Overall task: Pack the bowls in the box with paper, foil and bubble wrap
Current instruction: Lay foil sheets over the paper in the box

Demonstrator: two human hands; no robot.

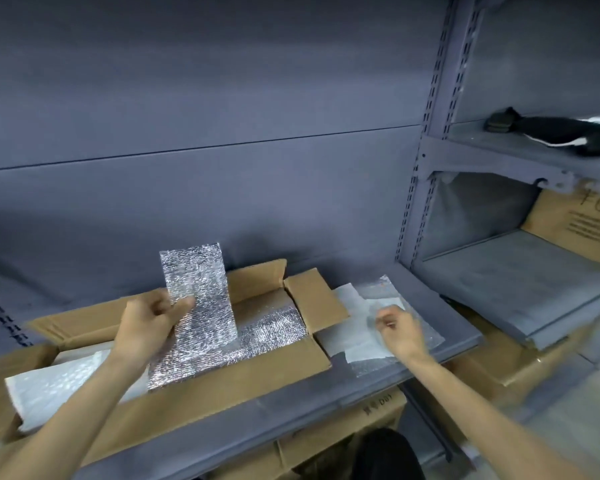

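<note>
Here we see the open cardboard box (pixel 174 386) on the grey shelf (pixel 413 362), lined with silver foil (pixel 257 337). Our left hand (pixel 149 323) pinches a foil sheet (pixel 196 289) between thumb and fingers, holding it upright over the box. Below that hand's wrist, white bubble wrap (pixel 56 386) lies in the box's end. To the right, outside the box, our right hand (pixel 399 329) rests curled on clear bubble wrap (pixel 426 336) atop white paper (pixel 354 299); whether it grips the wrap we cannot tell.
</note>
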